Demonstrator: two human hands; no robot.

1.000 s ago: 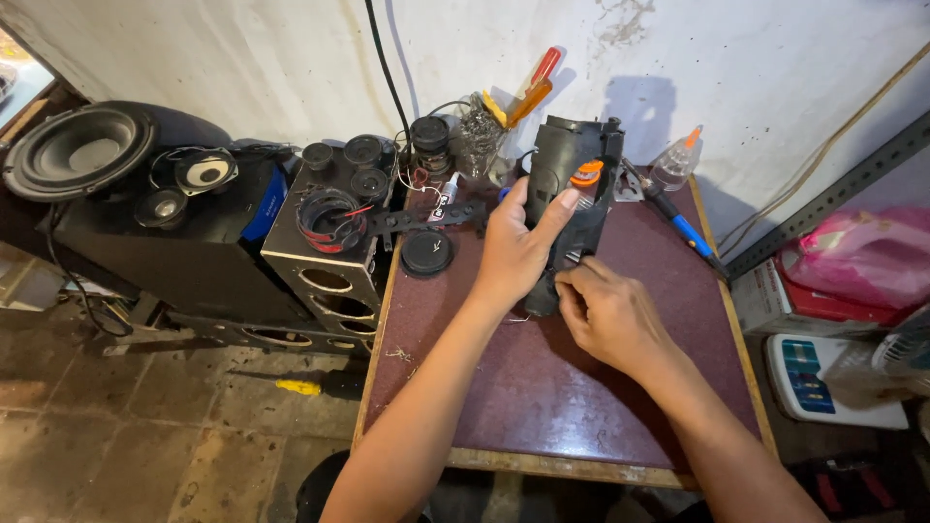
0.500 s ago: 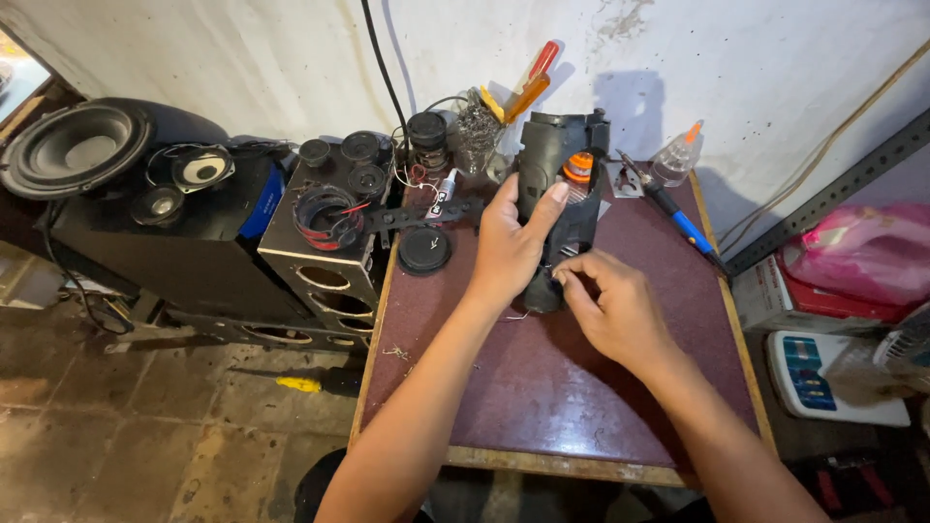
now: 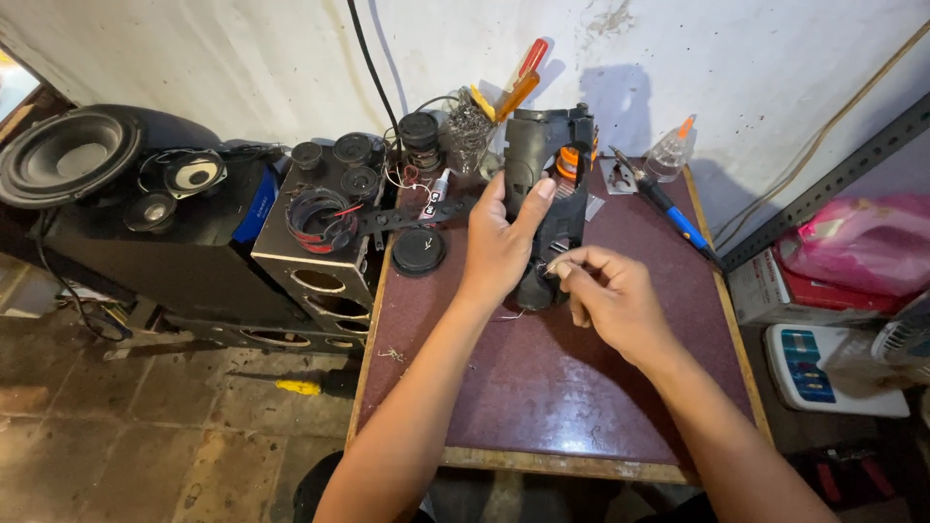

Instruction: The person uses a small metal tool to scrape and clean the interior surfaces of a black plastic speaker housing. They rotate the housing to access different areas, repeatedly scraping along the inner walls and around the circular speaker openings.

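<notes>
A stained white wall [image 3: 242, 58] backed my small workbench, a table [image 3: 562, 387] topped in worn maroon, set on a rough stone floor [image 3: 145, 426]. My left hand [image 3: 499, 242] was wrapped around a black plastic casing [image 3: 542, 155] standing near the far edge of the table, thumb stretched up its front, fingers closed on its side. My right hand [image 3: 605, 295] hovered just beside the casing's lower end, fingertips pinched together on something small and pale; what it was, I could not tell. An orange part [image 3: 572, 160] showed through the casing near its top. Behind it leaned a screwdriver with a red and orange handle [image 3: 523, 77], and to the right lay a blue-handled tool [image 3: 678, 218] beside a small clear bottle with an orange tip [image 3: 670, 153]. A round black cap [image 3: 418, 252] sat on the table's left side. Left of the table stood speaker boxes [image 3: 194, 252], a large loose speaker cone [image 3: 68, 155] on top and a ring of red wire [image 3: 315, 218] among smaller drivers. At the right, a pink plastic bag [image 3: 852, 242] lay on a red box [image 3: 823, 291], with a white rectangular device bearing a blue label [image 3: 823, 368] below it.
</notes>
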